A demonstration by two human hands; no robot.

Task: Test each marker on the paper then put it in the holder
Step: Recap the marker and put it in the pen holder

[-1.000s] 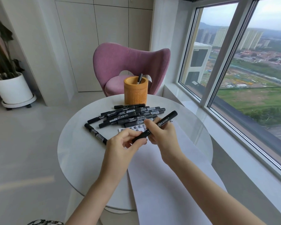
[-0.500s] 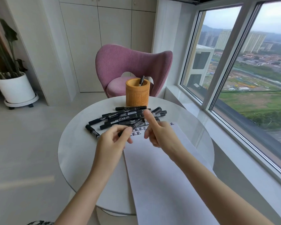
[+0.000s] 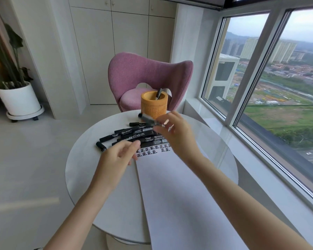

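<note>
Mostly blurred, right hand point(image 3: 175, 136) pinching marker point(image 3: 147, 120) (fingers point(image 3: 171, 116) smeared), holder point(image 3: 152, 103) partly hidden

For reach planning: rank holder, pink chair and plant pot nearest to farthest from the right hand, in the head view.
1. Holder, just beyond the right hand.
2. Pink chair, behind the holder.
3. Plant pot, far left.

On the worktop point(image 3: 83, 174) we see the paper point(image 3: 179, 195) running from the near edge toward the middle, the heap of markers point(image 3: 134, 134) at its far end. Behind the heap stands the holder point(image 3: 153, 105), one marker point(image 3: 158, 93) in it. Our right hand point(image 3: 177, 134) holds another marker point(image 3: 148, 120) before the holder; the chair point(image 3: 143, 73) stands behind the worktop.
</note>
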